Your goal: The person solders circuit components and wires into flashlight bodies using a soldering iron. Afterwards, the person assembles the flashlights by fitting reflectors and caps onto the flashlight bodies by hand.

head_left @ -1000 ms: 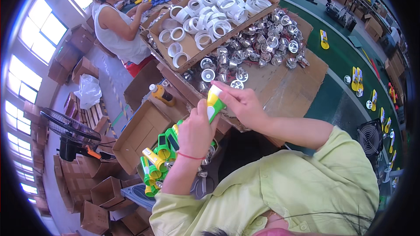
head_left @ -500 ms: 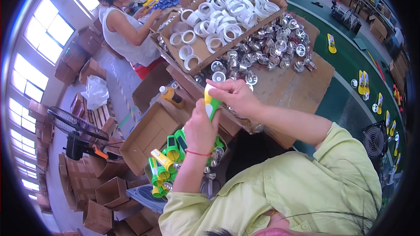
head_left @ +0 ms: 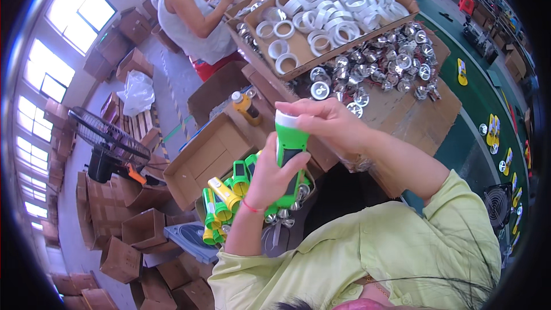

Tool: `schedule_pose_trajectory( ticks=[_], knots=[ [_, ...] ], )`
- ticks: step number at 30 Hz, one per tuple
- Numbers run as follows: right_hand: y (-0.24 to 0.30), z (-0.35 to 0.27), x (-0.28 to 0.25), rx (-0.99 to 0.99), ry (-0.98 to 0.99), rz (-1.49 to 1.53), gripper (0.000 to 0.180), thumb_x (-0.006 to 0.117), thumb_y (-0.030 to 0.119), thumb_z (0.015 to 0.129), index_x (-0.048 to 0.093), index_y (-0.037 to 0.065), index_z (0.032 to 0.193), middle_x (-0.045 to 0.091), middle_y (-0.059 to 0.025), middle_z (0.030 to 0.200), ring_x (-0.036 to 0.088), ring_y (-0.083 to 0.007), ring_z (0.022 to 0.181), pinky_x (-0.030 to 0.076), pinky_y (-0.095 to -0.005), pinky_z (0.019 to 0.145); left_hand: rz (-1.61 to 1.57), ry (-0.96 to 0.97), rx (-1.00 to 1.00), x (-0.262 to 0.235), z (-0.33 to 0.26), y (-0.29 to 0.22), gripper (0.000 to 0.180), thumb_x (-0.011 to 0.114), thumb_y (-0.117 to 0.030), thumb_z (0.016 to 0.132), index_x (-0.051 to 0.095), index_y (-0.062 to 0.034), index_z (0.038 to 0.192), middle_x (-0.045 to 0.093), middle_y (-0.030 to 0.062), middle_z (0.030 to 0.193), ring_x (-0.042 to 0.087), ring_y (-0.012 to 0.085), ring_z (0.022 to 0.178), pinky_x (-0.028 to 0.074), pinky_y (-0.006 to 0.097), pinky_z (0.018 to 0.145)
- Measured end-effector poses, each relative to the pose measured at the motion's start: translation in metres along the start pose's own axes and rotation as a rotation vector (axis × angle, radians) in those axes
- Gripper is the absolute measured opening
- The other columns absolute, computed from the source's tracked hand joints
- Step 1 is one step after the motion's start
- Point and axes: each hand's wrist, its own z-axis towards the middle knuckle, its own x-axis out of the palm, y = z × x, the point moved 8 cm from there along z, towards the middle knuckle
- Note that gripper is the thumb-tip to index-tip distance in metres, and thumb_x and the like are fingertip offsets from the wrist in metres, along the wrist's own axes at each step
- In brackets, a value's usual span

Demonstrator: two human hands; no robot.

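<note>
My left hand [head_left: 265, 182] is wrapped round a green flashlight body [head_left: 291, 139] with a dark panel on its side, held upright with its wide end up. A white ring [head_left: 283, 119] sits at that wide end. The fingers of my right hand [head_left: 328, 125] are closed on the ring, the thumb against its side. Below my left hand stand several green and yellow flashlight bodies [head_left: 222, 194], with shiny reflectors [head_left: 284, 213] beside them. Past my right hand lies a heap of silver reflectors [head_left: 396, 63] with thin wires.
A cardboard tray [head_left: 302, 50] of white rings [head_left: 338, 11] stands ahead. To its left another person [head_left: 192, 20] works at the table. An orange bottle [head_left: 247, 110], an open carton [head_left: 198, 163] and a black fan [head_left: 103, 143] are on my left. A green conveyor [head_left: 459, 100] carries yellow pieces on the right.
The flashlight body has turned so its dark panel shows, and the white ring at its top is now plainly visible. Both hands stay on it. My view has shifted slightly left.
</note>
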Motion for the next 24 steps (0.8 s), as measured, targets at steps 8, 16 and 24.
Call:
schedule_pose_trajectory(
  ticks=[8, 16, 24],
  knots=[
    [-0.051, 0.017, 0.007, 0.145, -0.233, 0.026, 0.04, 0.065, 0.021, 0.084, 0.058, 0.0, 0.116, 0.062, -0.0079, 0.104, 0.056, -0.0074, 0.089, 0.047, -0.0229, 0.075, 0.217, -0.113, -0.005, -0.021, 0.002, 0.042, 0.025, 0.059, -0.018, 0.085, 0.045, -0.0028, 0.099, 0.056, 0.0052, 0.071, 0.058, 0.012, 0.055, 0.047, 0.024, 0.05],
    [-0.071, -0.026, 0.03, -0.019, 0.029, -0.395, 0.042, 0.06, 0.025, 0.086, 0.052, 0.004, 0.122, 0.055, -0.0092, 0.108, 0.055, -0.0144, 0.09, 0.045, -0.028, 0.079, -0.51, -0.496, -0.518, -0.177, 0.011, 0.19, 0.023, 0.052, -0.028, 0.087, 0.048, -0.007, 0.096, 0.055, 0.0082, 0.073, 0.059, 0.0231, 0.061, 0.052, 0.042, 0.056],
    [-0.127, -0.063, 0.031, 0.311, 0.16, -0.495, 0.033, 0.059, 0.017, 0.086, 0.056, 0.002, 0.116, 0.059, -0.0067, 0.099, 0.057, -0.012, 0.089, 0.047, -0.0248, 0.076, 0.517, -0.207, -0.145, -0.21, 0.039, 0.207, 0.068, 0.066, -0.002, 0.062, 0.04, -0.0023, 0.125, 0.05, 0.0189, 0.118, 0.049, 0.0331, 0.111, 0.042, 0.04, 0.092]
  ],
)
